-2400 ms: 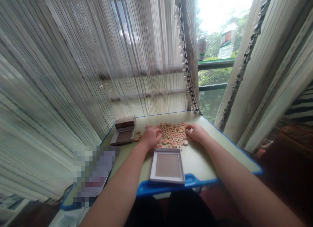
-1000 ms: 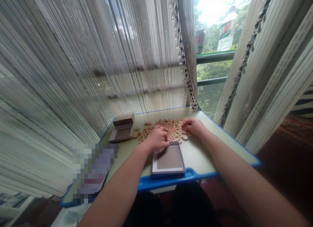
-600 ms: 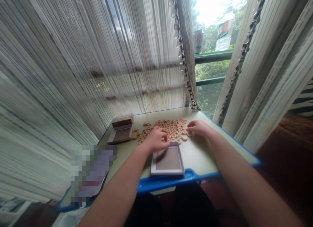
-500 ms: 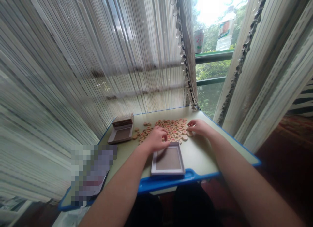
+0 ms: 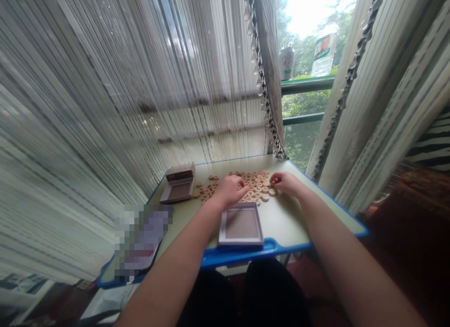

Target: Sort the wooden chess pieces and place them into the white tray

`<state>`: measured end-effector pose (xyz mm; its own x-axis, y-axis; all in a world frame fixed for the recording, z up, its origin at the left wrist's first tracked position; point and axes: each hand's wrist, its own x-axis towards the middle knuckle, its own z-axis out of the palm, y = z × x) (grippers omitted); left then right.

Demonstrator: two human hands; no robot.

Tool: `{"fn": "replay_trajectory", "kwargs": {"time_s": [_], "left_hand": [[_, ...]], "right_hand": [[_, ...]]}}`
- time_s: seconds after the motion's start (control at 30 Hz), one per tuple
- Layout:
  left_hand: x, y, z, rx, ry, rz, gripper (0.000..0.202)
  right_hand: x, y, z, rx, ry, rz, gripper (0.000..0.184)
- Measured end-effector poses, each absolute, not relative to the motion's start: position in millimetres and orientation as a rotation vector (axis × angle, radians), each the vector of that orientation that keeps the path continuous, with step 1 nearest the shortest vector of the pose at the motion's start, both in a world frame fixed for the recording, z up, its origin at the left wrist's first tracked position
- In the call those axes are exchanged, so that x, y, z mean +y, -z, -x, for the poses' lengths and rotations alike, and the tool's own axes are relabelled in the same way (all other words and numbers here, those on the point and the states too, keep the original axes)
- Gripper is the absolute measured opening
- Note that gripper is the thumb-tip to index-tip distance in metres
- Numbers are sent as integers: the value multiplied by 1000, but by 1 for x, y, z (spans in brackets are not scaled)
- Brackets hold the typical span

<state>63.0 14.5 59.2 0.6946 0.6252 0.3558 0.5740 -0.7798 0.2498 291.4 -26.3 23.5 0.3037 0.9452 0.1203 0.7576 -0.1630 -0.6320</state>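
Many round wooden Chinese chess pieces (image 5: 258,188) with red and dark markings lie spread over the table. My left hand (image 5: 232,190) reaches over the near left part of them, fingers curled together and pointing right; what its fingertips hold, if anything, is hidden. At the right edge of the pieces is my right hand (image 5: 285,182), thumb and fingers closed around a piece that is mostly hidden. A blank piece (image 5: 273,192) lies just below its fingertips. Close to me, below my left hand, sits a shallow open box tray (image 5: 260,231) with nothing in it.
Another open box tray (image 5: 178,199) lies at the table's left, with a brown box (image 5: 180,171) behind it. A blurred-out flat object (image 5: 147,242) rests on the left edge. The table (image 5: 291,219) has a blue rim. String curtains hang behind; a can (image 5: 287,66) and bottle (image 5: 325,55) stand by the window.
My left hand has moved away from the near tray, up and right over the pieces. My right hand stays at the right edge, its fingers drawn closer together. The view has shifted slightly.
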Motion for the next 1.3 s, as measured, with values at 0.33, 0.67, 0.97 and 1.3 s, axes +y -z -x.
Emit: {"fn": "replay_trajectory", "kwargs": {"time_s": [0.33,0.67,0.97,1.3], "left_hand": [[22,-73,-105,919,-271,-2832,24],[28,-50,-91,935,-354,-2863,22],[22,-55,-93,1021,-486,-2872,23],[23,-53,-94,1010,-443,-2913,24]], "right_hand": [[-28,-25,-291,-1501,-417,1970,26],[-18,-19,-278,-1527,-305,2120,28],[-16,-17,-281,-1391,-405,2019,29],[-29,-30,-279,-1386,-534,1960,26]]}}
